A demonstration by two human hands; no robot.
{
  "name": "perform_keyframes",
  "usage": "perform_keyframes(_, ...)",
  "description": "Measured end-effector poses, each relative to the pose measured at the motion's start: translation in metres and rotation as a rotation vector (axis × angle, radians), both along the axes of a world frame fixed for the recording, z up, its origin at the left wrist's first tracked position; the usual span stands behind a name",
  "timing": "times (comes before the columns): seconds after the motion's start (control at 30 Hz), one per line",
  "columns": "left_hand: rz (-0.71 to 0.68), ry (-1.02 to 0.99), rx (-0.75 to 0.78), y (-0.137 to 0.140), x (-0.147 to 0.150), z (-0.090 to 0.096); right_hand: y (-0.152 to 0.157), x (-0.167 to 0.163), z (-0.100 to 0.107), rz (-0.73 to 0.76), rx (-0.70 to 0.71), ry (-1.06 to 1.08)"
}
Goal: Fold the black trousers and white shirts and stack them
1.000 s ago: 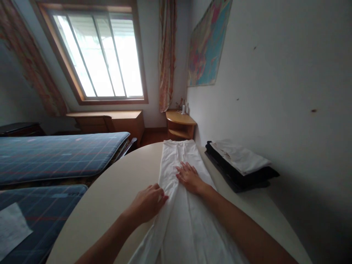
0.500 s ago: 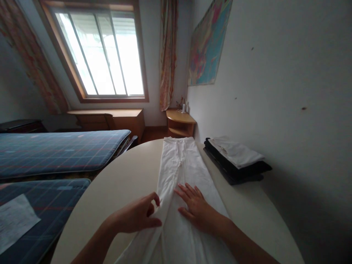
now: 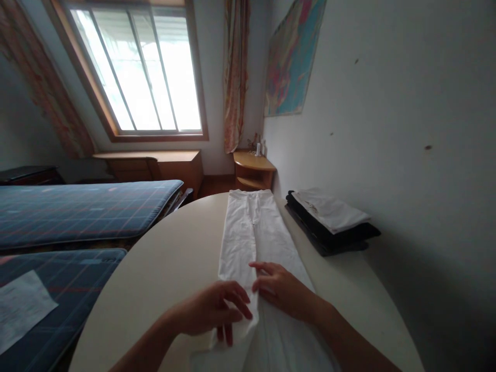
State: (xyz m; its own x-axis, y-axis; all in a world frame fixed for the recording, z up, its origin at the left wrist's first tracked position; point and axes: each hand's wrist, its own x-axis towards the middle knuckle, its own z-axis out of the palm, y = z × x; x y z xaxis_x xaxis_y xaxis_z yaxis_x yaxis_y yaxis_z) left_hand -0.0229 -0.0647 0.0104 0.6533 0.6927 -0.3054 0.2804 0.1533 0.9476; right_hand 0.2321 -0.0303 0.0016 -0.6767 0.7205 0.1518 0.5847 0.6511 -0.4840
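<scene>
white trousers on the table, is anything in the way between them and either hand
Nothing visible does: the left hand and right hand are right at the white trousers. The folded clothes lie apart, off to the right on the table.

A pale, smooth worktop (image 3: 170, 258), its far and left edges joined in one broad curve, carried the clothes. White trousers (image 3: 240, 237) lay lengthwise across it, waistband at the far edge, legs running toward the near edge; in that nearer part the cloth on the left was rumpled. Toward the right edge, near the trousers' upper half, sat a stack of folded clothes (image 3: 331, 222): dark grey at the bottom, black above, white on top.
</scene>
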Motion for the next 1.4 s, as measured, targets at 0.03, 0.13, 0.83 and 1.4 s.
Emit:
perform_keyframes(0.03, 0.089, 0.027, 0.086, 0.006, -0.003, -0.004, 0.000, 0.001, 0.001, -0.005, 0.008, 0.000)
perform_keyframes(0.13, 0.390, 0.291, 0.499, 0.026, -0.014, -0.013, -0.005, 0.003, 0.010, -0.002, 0.043, -0.010)
perform_keyframes(0.83, 0.369, 0.440, 0.992, 0.068, -0.037, -0.054, -0.053, -0.006, 0.039, 0.496, -0.334, -0.194)
perform_keyframes(1.4, 0.362, 0.431, 1.025, 0.069, -0.038, -0.051, -0.106, -0.019, -0.080, 0.348, 0.360, -0.134)
